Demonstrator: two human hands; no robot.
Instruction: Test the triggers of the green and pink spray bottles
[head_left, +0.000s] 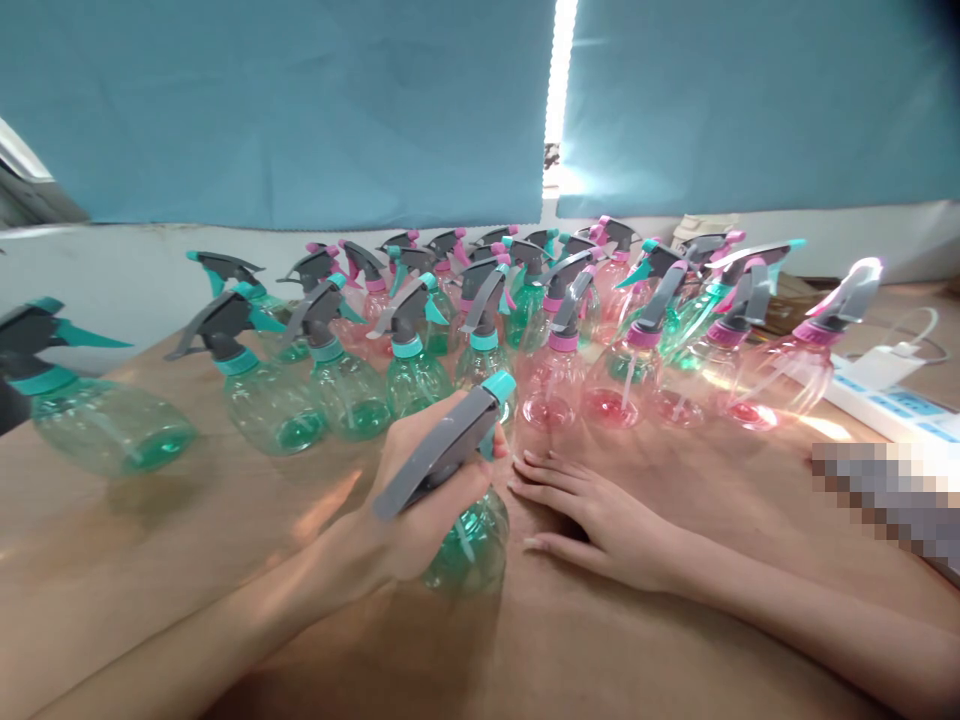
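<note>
My left hand [427, 490] is closed around the neck of a green spray bottle [469, 550] with a grey trigger head and a teal nozzle. That bottle is upright, close to the table's near side; I cannot tell whether its base touches the table. My right hand [592, 510] lies flat on the brown table [645, 640], fingers stretched out towards the held bottle and holding nothing. Just beyond both hands stand a green spray bottle [416, 375] with a teal collar and a pink spray bottle [553, 385] with a magenta collar.
Several more green and pink spray bottles fill the back of the table, with one green bottle [105, 425] at the far left. A white power strip [892, 400] with a plugged-in charger [885, 365] lies on the right. Blue curtains [300, 110] hang behind.
</note>
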